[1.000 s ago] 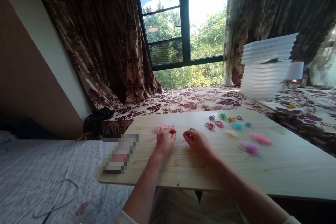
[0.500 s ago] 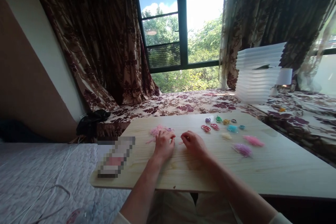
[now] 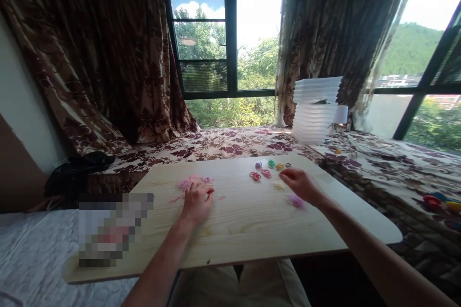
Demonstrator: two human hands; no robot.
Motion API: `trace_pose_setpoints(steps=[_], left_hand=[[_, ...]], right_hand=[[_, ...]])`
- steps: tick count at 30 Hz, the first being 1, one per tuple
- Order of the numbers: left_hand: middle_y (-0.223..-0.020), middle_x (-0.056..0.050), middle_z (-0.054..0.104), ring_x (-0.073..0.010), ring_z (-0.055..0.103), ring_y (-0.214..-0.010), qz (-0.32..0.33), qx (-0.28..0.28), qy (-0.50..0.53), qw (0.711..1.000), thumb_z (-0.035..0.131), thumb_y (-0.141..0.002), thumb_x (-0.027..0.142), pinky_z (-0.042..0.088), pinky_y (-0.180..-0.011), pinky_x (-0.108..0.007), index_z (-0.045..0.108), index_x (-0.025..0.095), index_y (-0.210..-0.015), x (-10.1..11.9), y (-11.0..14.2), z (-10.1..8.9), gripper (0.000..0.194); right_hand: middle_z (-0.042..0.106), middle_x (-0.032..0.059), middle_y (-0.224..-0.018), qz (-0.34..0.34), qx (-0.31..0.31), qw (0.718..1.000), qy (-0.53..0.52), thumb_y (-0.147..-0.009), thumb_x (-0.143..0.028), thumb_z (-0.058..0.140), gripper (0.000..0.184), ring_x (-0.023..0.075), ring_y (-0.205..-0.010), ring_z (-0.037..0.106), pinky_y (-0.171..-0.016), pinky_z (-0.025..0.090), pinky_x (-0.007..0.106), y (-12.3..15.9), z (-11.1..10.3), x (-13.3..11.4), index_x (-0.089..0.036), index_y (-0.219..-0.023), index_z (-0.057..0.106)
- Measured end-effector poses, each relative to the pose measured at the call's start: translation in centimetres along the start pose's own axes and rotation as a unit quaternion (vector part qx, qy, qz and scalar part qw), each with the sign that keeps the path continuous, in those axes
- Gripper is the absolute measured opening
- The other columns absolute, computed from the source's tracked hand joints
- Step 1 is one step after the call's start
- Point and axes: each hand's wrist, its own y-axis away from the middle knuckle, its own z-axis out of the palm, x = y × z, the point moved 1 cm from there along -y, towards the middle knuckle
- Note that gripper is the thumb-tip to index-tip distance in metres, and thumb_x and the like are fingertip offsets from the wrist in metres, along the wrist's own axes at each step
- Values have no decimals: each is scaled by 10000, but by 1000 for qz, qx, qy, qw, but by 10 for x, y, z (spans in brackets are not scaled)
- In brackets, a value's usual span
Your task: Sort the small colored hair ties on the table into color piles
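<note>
My left hand (image 3: 198, 199) rests on the tabletop at the near edge of a pile of pink bands (image 3: 187, 182), fingers loosely bent and the thumb apart. Past the middle of the table, my right hand (image 3: 302, 185) is closed, its fingertips pinched beside the yellow loops (image 3: 280, 166); whatever they hold is too small to see. Left of those fingertips lie red loops (image 3: 255, 176), pink loops (image 3: 266, 173), a purple bundle (image 3: 258, 165) and green loops (image 3: 271, 163). A cream bundle (image 3: 278, 186) and lilac bands (image 3: 296, 201) lie nearer. A thin pink strip (image 3: 222, 197) sits between my hands.
The pale wooden table (image 3: 245, 230) has a blurred-out flat item (image 3: 115, 230) on its left. Behind it, a floral-covered ledge (image 3: 230, 141) carries a stack of white corrugated sheets (image 3: 313, 115) and a small lamp (image 3: 340, 114). Colourful objects (image 3: 437, 203) lie at the far right.
My right hand has moved away from my left, rightward to the coloured loops, now covering the turquoise bundle. The view has turned right. A pink strip lies where my right fingers were.
</note>
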Motion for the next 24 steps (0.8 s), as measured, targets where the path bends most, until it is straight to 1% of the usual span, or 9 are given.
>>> trace_pose_setpoints(steps=[3, 6, 9, 12, 15, 19, 24], left_hand=[[-895, -47, 713, -257, 568, -999, 3, -3, -5, 1000, 526, -758, 169, 428, -917, -417, 699, 246, -756, -1, 0, 1, 189], [-887, -41, 716, -257, 567, -999, 5, -4, -5, 1000, 525, -756, 177, 429, -927, -415, 697, 248, -754, -3, 1, 3, 186], [-890, -38, 717, -253, 571, -993, 7, -1, -2, 1000, 523, -750, 181, 431, -938, -412, 701, 251, -761, -6, 1, 4, 191], [-890, -42, 718, -253, 575, -985, 12, 0, -4, 1000, 524, -746, 189, 433, -940, -410, 705, 246, -758, -7, 1, 5, 190], [-881, -49, 718, -259, 576, -985, 12, -1, -12, 1000, 517, -753, 199, 442, -915, -408, 707, 239, -748, -6, 1, 3, 195], [-876, -51, 719, -259, 575, -990, 9, -11, -19, 1000, 500, -772, 213, 436, -922, -418, 712, 227, -766, -4, 1, 1, 213], [-894, -51, 718, -262, 567, -1018, 11, -17, -27, 999, 486, -786, 216, 423, -940, -428, 712, 221, -778, -4, 2, 0, 227]], right_hand=[[717, 60, -710, 48, -1, 999, -19, -754, -371, 515, 291, 199, -672, 632, -606, 439, 279, 20, -22, 35, -179, -744, 733], [701, 44, -648, 67, -11, 997, -39, -736, -419, 518, 320, 195, -635, 625, -581, 443, 274, 44, -31, 51, -180, -717, 730], [697, 38, -645, 80, -13, 996, -49, -733, -443, 522, 335, 198, -639, 631, -608, 463, 280, 61, -28, 54, -181, -725, 730], [731, 60, -763, 81, 16, 994, -68, -735, -443, 525, 332, 216, -724, 659, -699, 489, 299, 68, -21, 55, -187, -780, 731], [742, 74, -875, 81, 43, 993, -80, -744, -429, 525, 318, 225, -801, 671, -753, 497, 310, 72, -14, 56, -197, -829, 724], [744, 67, -880, 77, 62, 991, -85, -751, -421, 531, 292, 231, -833, 675, -779, 506, 317, 76, -8, 57, -207, -816, 719], [744, 70, -890, 85, 83, 989, -87, -746, -426, 533, 305, 238, -862, 677, -811, 509, 324, 79, -5, 61, -203, -829, 724]])
